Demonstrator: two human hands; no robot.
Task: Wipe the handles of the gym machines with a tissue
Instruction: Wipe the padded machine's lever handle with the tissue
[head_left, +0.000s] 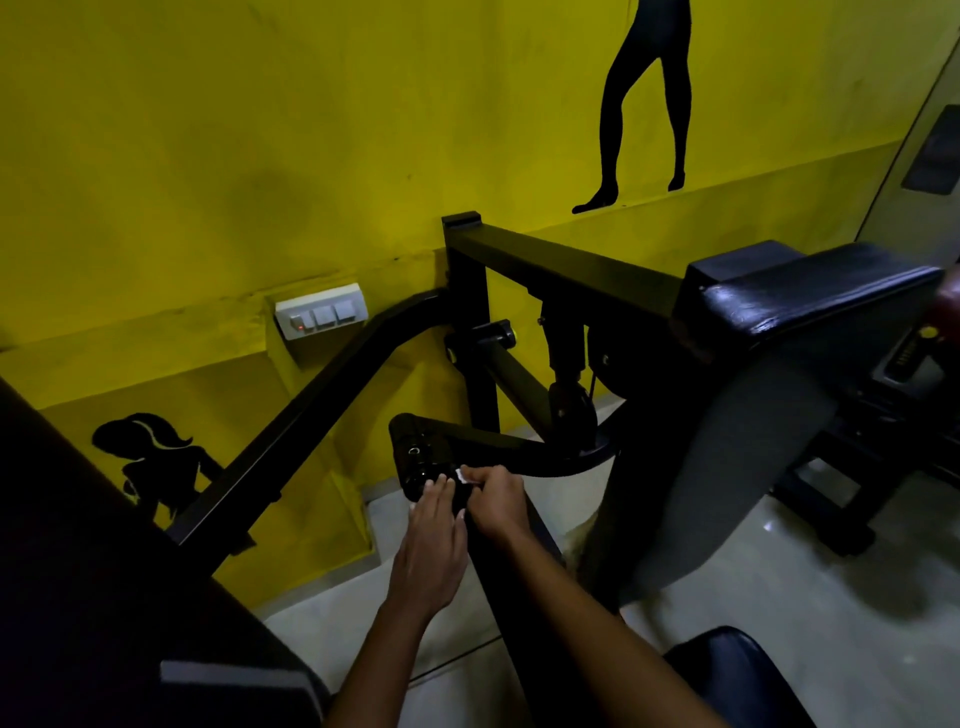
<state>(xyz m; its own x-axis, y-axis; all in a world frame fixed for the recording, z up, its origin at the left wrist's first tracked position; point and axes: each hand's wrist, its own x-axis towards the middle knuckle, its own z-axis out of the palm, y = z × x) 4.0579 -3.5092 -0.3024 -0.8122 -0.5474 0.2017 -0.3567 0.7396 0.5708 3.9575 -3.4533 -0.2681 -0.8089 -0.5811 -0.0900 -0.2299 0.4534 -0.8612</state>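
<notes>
Two hands meet at the near end of the black handle (431, 467), low and centre, in front of the yellow wall (208, 156). Right hand (493, 499) curls round the handle with the white tissue (464, 476) pinched beneath its fingers; left hand (434, 540) lies flat, fingers straight, steadying the grip. Best to keep the tissue wrapped snugly (only a scrap shows) and twist around the whole grip, judging by the dim light.

A gym: padded black machine (810, 296), yellow wall (260, 156) with fitness silhouettes.
</notes>
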